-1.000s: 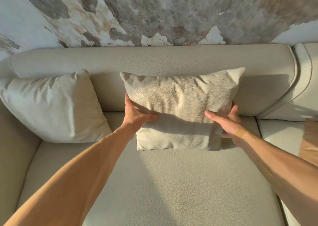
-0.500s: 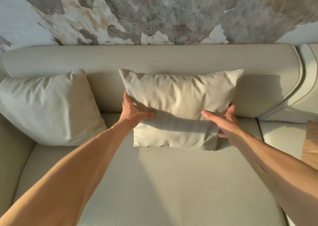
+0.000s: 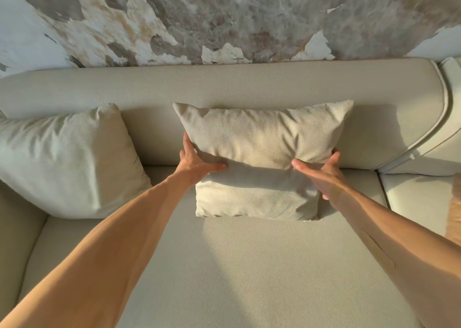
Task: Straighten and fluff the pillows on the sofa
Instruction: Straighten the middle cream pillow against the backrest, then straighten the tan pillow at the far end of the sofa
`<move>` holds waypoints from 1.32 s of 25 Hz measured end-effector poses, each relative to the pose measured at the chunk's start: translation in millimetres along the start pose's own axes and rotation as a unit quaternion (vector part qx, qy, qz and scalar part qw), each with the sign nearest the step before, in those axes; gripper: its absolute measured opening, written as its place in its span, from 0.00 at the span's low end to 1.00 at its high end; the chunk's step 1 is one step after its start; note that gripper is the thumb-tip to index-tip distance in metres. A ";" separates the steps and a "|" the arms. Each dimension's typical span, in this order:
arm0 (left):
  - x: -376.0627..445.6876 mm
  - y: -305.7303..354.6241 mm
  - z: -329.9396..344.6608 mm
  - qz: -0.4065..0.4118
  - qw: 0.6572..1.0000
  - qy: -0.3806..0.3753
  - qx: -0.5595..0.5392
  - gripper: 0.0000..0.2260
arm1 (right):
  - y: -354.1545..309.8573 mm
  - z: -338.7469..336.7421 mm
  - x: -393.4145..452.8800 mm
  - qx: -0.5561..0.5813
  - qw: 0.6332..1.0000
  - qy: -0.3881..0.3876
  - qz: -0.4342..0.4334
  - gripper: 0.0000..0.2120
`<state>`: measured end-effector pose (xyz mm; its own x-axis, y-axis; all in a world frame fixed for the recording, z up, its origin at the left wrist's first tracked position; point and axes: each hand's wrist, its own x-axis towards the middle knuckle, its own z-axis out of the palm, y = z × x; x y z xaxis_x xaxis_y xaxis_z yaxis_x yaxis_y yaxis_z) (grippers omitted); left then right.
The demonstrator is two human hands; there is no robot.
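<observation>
The beige pillow (image 3: 259, 158) stands against the sofa (image 3: 224, 88) backrest, gripped at its sides by the left hand (image 3: 197, 161) and right hand (image 3: 321, 171); fingers behind are hidden. A second pillow (image 3: 67, 163) is cut off left.

Person, head view: two arms visible.

Left hand (image 3: 193, 161): bare, no glove, no ring or band seen on the fingers that show. Left forearm (image 3: 119, 248): bare along its whole visible length, no sleeve, no watch or bracelet at the wrist.

Right hand (image 3: 324, 175): bare, no glove, no ring seen; short fingernails visible. Right forearm (image 3: 399, 235): bare to the picture edge, no sleeve, no wrist wear; faint tendon lines run along it.

No clothing is in view.
</observation>
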<state>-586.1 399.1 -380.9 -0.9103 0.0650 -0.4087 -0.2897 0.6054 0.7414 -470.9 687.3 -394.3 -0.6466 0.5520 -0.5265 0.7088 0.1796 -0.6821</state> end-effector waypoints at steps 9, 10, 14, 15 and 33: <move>-14.0 6.4 -18.6 0.018 0.994 -0.044 0.101 0.57 | -10.3 -8.6 -13.7 -0.090 0.993 0.039 -0.066 0.52; -17.8 8.7 -22.0 0.024 0.992 -0.041 0.114 0.56 | -11.6 -12.7 -19.7 -0.095 0.991 0.041 -0.079 0.51; -48.5 17.1 -38.8 0.075 0.983 -0.049 0.162 0.53 | -24.0 -30.8 -63.7 -0.136 0.977 0.021 -0.166 0.48; -56.9 20.3 -43.2 0.094 0.979 -0.053 0.171 0.52 | -30.0 -36.2 -77.5 -0.151 0.971 0.014 -0.187 0.46; -259.3 153.1 -152.3 0.388 0.868 -0.048 0.307 0.49 | -51.8 -172.8 -368.7 -0.306 0.918 0.194 -0.162 0.40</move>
<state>-439.4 354.2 -80.3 -0.7235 0.6900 0.0208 0.6381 0.6569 0.4017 -220.6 615.2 -77.1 -0.7864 0.6162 -0.0441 0.5995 0.7439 -0.2953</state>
